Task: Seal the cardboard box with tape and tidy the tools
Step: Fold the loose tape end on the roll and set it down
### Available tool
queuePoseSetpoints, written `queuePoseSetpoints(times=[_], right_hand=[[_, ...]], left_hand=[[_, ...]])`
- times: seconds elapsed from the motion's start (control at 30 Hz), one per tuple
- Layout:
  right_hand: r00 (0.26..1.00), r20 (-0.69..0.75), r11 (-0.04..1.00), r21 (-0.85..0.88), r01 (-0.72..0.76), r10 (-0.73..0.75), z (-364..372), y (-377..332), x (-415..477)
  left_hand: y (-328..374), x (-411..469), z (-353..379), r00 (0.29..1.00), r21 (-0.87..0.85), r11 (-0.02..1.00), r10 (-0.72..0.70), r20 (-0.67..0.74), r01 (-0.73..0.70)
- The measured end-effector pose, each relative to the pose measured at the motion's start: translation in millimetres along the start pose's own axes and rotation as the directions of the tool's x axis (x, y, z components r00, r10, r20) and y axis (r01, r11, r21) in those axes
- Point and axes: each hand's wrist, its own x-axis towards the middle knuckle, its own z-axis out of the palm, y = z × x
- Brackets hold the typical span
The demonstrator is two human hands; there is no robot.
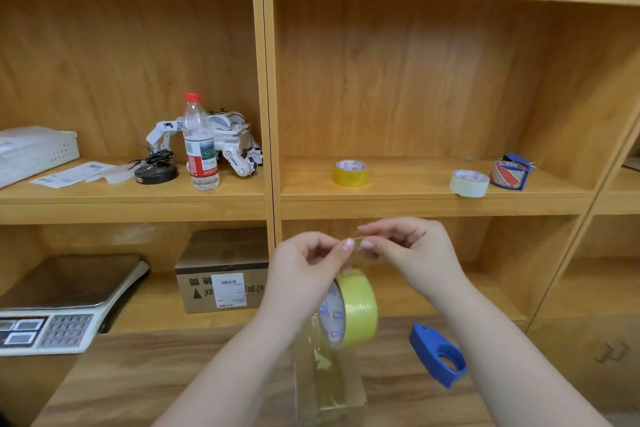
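Both our hands are pinched shut on tape: the left hand (304,260) and right hand (412,250) meet fingertip to fingertip on the free end, with the yellow tape roll (353,308) hanging just below. We judge this the tape-pulling step, with the cardboard box (329,388) low between our forearms. Next, we need the strip drawn down onto the box; the blue cutter (438,355) lies beside it.
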Motion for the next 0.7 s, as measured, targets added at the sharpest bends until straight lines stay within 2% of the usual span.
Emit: queuePoseSetpoints(times=[0.13,0.33,0.43,0.57,0.7], right_hand=[[0.995,-0.102,0.996,-0.091,-0.013,0.004,6,0,3],[0.975,-0.194,0.979,-0.19,0.072,-0.109,25,5,9],[0.976,-0.173,0.976,-0.195,0.095,-0.129,31,7,14],[0.978,-0.113,0.94,-0.316,0.132,-0.175,39,14,14],[0.983,-0.088,0.935,-0.331,0.127,-0.164,47,15,14]], left_hand=[[-2,3,1,0.999,0.03,0.999,0.039,-0.029,-0.038],[-8,4,-1,0.985,-0.025,0.999,0.026,-0.17,-0.031],[-14,8,-6,0.983,-0.05,0.999,-0.013,-0.185,0.004],[-19,11,-14,0.986,-0.067,0.997,-0.048,-0.159,0.037],[-25,14,-26,0.997,-0.012,0.999,0.03,-0.07,-0.031]])
